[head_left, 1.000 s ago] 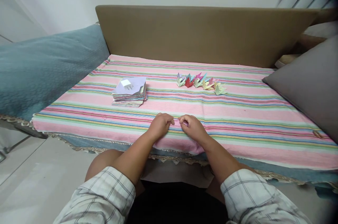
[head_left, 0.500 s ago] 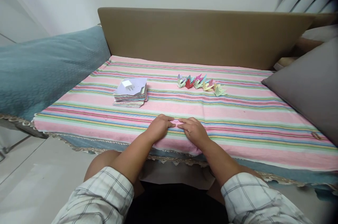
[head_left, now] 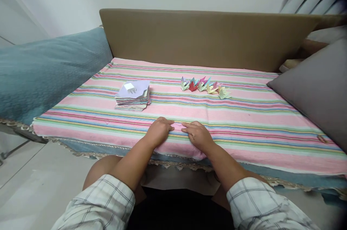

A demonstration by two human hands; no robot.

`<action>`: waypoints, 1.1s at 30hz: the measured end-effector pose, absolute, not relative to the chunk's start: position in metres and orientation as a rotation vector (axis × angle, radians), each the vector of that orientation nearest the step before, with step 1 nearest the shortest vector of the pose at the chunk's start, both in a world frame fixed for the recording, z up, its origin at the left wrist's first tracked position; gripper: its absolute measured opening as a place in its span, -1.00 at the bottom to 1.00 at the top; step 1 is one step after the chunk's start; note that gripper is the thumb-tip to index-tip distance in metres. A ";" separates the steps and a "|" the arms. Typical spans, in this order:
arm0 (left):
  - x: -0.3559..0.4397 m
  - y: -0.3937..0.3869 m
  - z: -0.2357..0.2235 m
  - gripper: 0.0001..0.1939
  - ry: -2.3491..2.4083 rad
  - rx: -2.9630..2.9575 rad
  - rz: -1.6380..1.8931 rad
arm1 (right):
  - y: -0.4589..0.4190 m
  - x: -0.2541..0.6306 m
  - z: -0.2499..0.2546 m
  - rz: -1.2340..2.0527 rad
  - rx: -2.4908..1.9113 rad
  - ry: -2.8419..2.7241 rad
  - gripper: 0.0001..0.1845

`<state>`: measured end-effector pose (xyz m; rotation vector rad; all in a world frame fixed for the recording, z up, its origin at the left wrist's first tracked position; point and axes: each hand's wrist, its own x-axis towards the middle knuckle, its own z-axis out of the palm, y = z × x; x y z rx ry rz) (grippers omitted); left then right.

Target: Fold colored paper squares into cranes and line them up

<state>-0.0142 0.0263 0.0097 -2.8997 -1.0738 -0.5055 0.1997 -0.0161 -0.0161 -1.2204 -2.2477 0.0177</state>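
A small piece of pink paper (head_left: pixel 178 126) lies low on the striped cloth, close in colour to it, so its folds are hard to make out. My left hand (head_left: pixel 159 131) presses and pinches its left end, thumb and fingers close together. At the right end, my right hand (head_left: pixel 199 135) grips the paper in the same way. A short stretch of pink shows between the two sets of fingertips. Beyond my hands stands a group of several folded paper cranes (head_left: pixel 202 86) in mixed colours.
Left of the cranes is a stack of square paper sheets (head_left: pixel 132 102) with a white plug adapter (head_left: pixel 130 88) on top. The pink striped cloth (head_left: pixel 235 114) covers the seat. A grey cushion (head_left: pixel 314 85) leans at the right, and a brown backrest (head_left: pixel 200 38) stands behind.
My left hand has slid a little to the left, so the gap between my fingertips is wider and more pink paper shows. My right hand has stayed nearly in place.
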 end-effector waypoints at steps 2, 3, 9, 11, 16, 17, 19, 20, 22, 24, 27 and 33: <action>-0.019 0.028 0.012 -0.72 -1.130 -2.900 -0.481 | -0.016 0.199 -0.016 0.017 -1.235 -2.240 -0.58; -0.020 0.028 0.014 -0.72 -1.171 -2.882 -0.497 | -0.017 0.199 -0.016 0.015 -1.244 -2.234 -0.58; -0.008 0.004 0.014 -0.62 -1.155 -2.677 -0.747 | -0.016 0.196 -0.015 0.009 -1.264 -2.241 -0.62; 0.001 -0.006 0.008 -0.55 -1.030 -2.769 -0.655 | -0.016 0.196 -0.014 -0.005 -1.252 -2.262 -0.62; 0.008 -0.012 -0.006 -0.56 -0.995 -2.837 -0.504 | -0.018 0.197 -0.009 -0.030 -1.223 -2.301 -0.59; 0.007 -0.011 -0.008 -0.57 -0.991 -2.845 -0.490 | -0.019 0.198 -0.009 -0.027 -1.219 -2.312 -0.58; 0.005 -0.009 -0.009 -0.56 -0.994 -2.849 -0.482 | -0.020 0.199 -0.007 -0.024 -1.207 -2.336 -0.58; 0.004 -0.009 -0.009 -0.56 -0.997 -2.851 -0.483 | -0.021 0.200 -0.007 -0.028 -1.201 -2.341 -0.57; 0.004 -0.009 -0.008 -0.57 -1.001 -2.857 -0.480 | -0.022 0.202 -0.008 -0.050 -1.189 -2.322 -0.59; 0.004 -0.009 -0.008 -0.57 -1.003 -2.868 -0.470 | -0.022 0.205 -0.010 -0.072 -1.191 -2.278 -0.64; 0.005 -0.008 -0.007 -0.57 -1.013 -2.882 -0.466 | -0.023 0.212 -0.012 -0.087 -1.231 -2.218 -0.70; 0.007 -0.007 -0.003 -0.59 -1.042 -2.892 -0.515 | -0.025 0.213 -0.009 -0.095 -1.308 -2.094 -0.70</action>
